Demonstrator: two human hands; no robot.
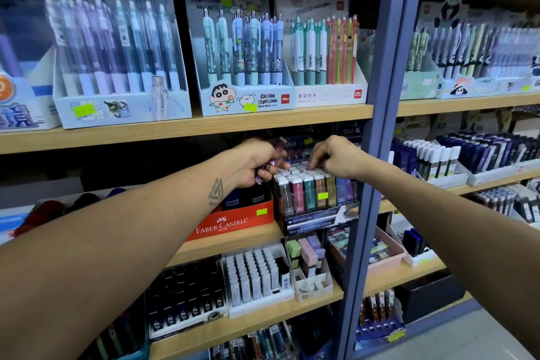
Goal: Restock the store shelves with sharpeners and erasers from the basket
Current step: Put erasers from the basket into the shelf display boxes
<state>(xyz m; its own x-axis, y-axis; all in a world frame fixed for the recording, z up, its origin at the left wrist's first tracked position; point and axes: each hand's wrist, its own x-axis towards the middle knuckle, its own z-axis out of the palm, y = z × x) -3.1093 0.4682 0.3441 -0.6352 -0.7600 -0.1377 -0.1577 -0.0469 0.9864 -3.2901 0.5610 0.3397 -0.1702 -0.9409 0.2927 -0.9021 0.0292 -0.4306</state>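
Both hands work at the middle wooden shelf (233, 238), at a clear plastic display box of slim stick erasers in coloured sleeves (317, 194) that stands just beside an orange-red cardboard Faber-Castell box (230, 221).

The left hand (257, 162) is curled around a small bundle of slim purple and pink eraser sticks (270, 168); a few ends come out above and below the fist, close to the left edge of the display. The right hand (336, 156) is bent downward over the white tops of the erasers in the box. Its fingertips (314, 165) touch the rows, but I cannot tell if they pinch one piece or only press on the tops.

The step in hand seems to be the filling of this display: the left hand keeps the stock and the right hand puts pieces into the rows, one at a time. The basket is not in view.

The next move probably needs a free slot, because the rows look nearly full. One stick must pass from the left hand to the right, stay upright, and go down straight between its neighbours without tilting them.
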